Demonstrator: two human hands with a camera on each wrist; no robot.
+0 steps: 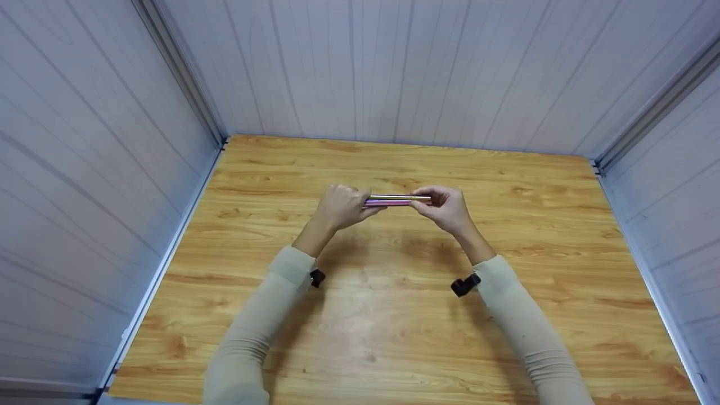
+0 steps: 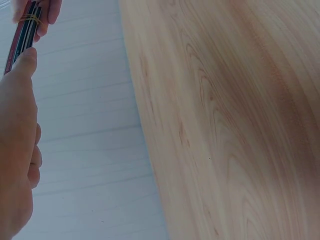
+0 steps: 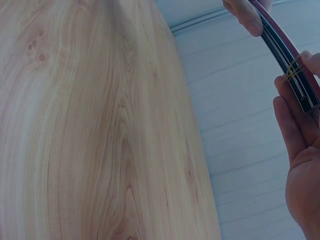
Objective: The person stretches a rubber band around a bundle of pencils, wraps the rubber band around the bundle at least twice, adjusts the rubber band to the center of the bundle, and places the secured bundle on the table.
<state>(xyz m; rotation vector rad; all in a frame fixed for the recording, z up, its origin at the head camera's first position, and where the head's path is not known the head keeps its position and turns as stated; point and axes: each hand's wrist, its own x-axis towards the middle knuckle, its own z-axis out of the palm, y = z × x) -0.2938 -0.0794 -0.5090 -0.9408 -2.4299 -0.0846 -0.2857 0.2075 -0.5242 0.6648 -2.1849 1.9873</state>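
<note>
A bundle of slim pencils [image 1: 394,200], dark and red in the wrist views, is held level above the table between both hands. My left hand [image 1: 342,207] grips its left end, thumb along the near side. At the other end, my right hand [image 1: 448,210] pinches the bundle between thumb and fingers. A thin yellow rubber band [image 3: 293,71] wraps the pencils close to the right fingertips, with strands crossing over. In the left wrist view the band [image 2: 30,18] also shows beside the right fingers. The left palm hides the bundle's left end.
Beneath the hands lies a wood-grain table [image 1: 365,332]. Pale panelled walls [image 1: 371,73] enclose it at the back and on both sides. Small black wrist cameras [image 1: 464,285] sit at the sleeve cuffs.
</note>
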